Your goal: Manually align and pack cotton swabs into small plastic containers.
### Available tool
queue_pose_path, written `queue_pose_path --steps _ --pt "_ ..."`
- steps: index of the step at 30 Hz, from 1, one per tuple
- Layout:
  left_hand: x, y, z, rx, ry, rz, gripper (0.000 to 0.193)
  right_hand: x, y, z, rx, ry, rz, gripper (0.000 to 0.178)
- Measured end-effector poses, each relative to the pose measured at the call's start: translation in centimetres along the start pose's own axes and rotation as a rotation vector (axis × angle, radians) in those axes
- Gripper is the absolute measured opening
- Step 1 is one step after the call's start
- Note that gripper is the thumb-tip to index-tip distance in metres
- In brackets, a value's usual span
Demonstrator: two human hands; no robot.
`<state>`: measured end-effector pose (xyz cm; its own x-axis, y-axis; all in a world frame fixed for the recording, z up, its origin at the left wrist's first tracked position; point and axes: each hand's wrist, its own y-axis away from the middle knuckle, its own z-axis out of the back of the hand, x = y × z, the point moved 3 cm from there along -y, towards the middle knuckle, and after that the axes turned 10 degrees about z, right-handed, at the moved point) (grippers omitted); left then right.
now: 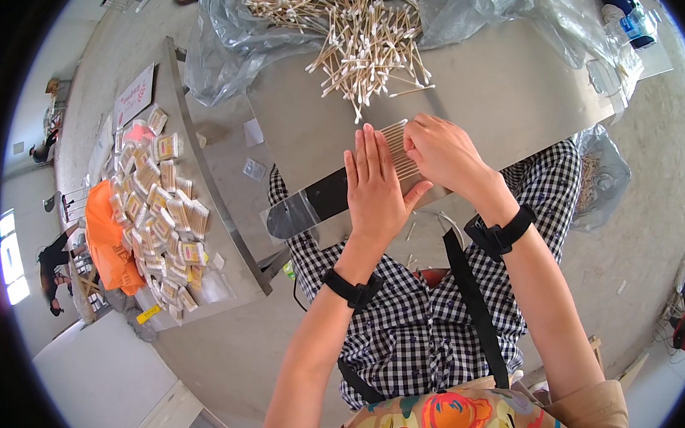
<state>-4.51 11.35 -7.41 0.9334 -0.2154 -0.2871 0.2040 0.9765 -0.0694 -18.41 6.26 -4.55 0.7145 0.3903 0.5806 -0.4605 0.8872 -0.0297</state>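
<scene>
A flat row of cotton swabs (398, 151) lies side by side at the near edge of the metal table (475, 91), between my hands. My left hand (375, 187) lies flat with fingers stretched out, along the left side of the row, holding nothing. My right hand (444, 151) is curled closed against the row's right side; whatever its fingertips pinch is hidden. Left of my left hand, a black strip (328, 196) runs along the table edge, with a clear plastic bag (291, 217) over its far left end.
A heap of loose cotton swabs (373, 50) spreads from a clear plastic sheet (221, 46) at the back. Packed swab bags (152, 201) and an orange bag (105, 238) cover a left side table. A clear bag of swabs (600, 173) hangs at the right. A bottle (636, 24) stands back right.
</scene>
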Motion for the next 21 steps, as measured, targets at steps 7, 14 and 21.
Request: queue_pose_path --steps 7,14,21 --pt "0.4 0.2 -0.1 -0.007 0.043 0.015 0.109 0.8 2.7 5.5 -0.053 0.184 -0.039 0.006" --pt "1.7 0.6 1.2 -0.018 0.278 0.081 0.11 -8.2 20.1 15.6 -0.294 0.205 -0.635 0.012" --pt "2.1 1.0 2.6 -0.002 0.217 0.065 0.11 -12.7 31.5 17.4 -0.483 0.284 -0.832 0.012"
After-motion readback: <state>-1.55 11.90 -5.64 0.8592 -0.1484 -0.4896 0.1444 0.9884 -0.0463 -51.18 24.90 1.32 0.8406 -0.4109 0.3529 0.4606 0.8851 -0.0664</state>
